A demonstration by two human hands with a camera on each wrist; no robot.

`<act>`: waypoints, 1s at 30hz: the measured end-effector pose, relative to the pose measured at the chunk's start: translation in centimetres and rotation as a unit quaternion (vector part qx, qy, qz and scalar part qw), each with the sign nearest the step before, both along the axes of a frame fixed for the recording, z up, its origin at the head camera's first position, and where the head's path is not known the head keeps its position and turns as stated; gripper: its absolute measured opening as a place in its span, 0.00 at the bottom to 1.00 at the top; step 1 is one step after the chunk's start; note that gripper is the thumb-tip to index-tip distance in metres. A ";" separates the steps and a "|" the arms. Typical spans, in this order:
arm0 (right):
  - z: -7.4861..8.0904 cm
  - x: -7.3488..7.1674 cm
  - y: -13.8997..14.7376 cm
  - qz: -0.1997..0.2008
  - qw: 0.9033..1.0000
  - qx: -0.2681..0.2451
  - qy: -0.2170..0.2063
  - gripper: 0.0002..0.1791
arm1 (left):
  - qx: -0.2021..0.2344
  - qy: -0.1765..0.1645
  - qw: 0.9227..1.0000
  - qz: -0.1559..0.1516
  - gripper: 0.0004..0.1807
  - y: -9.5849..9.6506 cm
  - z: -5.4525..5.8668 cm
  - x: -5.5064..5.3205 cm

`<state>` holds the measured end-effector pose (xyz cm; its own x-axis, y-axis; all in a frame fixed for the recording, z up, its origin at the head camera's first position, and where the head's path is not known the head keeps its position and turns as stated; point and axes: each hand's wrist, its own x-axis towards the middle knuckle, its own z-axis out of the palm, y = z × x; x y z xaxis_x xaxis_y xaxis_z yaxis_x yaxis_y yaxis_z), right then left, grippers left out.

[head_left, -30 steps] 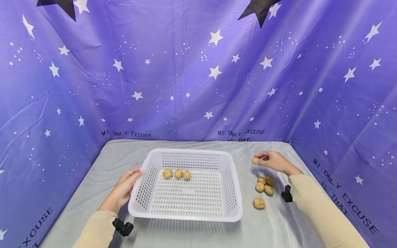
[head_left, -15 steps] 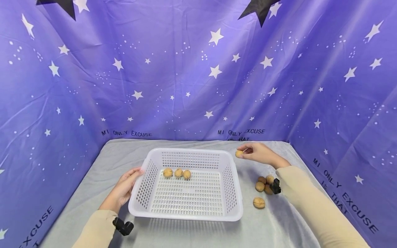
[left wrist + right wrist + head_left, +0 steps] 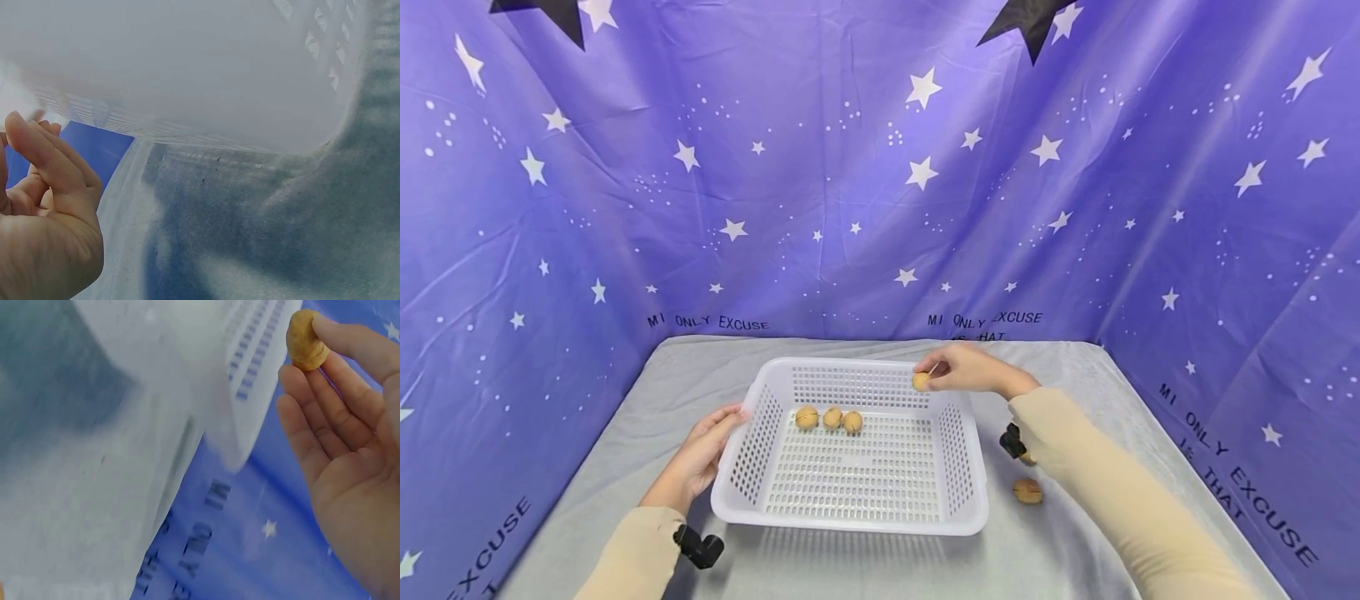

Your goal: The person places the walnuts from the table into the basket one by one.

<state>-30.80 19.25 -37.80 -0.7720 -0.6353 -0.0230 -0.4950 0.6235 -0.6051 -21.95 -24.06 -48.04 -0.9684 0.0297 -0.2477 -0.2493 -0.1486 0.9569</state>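
Note:
A white perforated plastic basket [image 3: 850, 530] stands on the cloth in the head view, with three walnuts [image 3: 832, 418] in a row on its floor toward the back left. My left hand [image 3: 702, 450] holds the basket's left rim, thumb over the edge. Over the basket's back right corner, my right hand [image 3: 964, 370] pinches another walnut [image 3: 305, 340] between thumb and fingertips. The right wrist view shows that walnut up close, the other fingers loosely extended below it. Right of the basket lies a single walnut [image 3: 1027, 491]; the pile behind it is mostly hidden by my right sleeve.
Grey cloth [image 3: 692, 367] covers the table. Purple star-printed curtains [image 3: 820, 183] rise behind it and on both sides. Black wrist cameras [image 3: 698, 547] sit on both sleeves.
My right hand has carried its walnut leftward from beside the basket to above its back right corner. The left hand and basket have stayed put.

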 end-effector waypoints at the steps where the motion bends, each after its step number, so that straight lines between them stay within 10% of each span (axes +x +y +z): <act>1: -0.1 -0.1 -0.6 0.009 1.000 0.001 -0.008 0.18 | 0.000 0.000 1.000 0.000 0.23 0.0 0.0 0.0; 12: -1.8 -0.6 -5.5 0.052 0.998 0.018 -0.040 0.17 | 0.014 0.000 1.000 0.002 0.16 0.0 -0.4 -0.2; 30: -6.4 -0.4 -8.3 0.009 0.995 0.055 -0.082 0.17 | 0.011 0.003 1.000 0.005 0.10 -0.1 -0.5 -0.2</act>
<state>-31.18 10.97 -44.16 -0.7399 -0.6361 -0.2189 -0.4068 0.6822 -0.6075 -22.10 -24.17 -48.59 -0.9702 0.0254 -0.2410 -0.2417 -0.1715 0.9551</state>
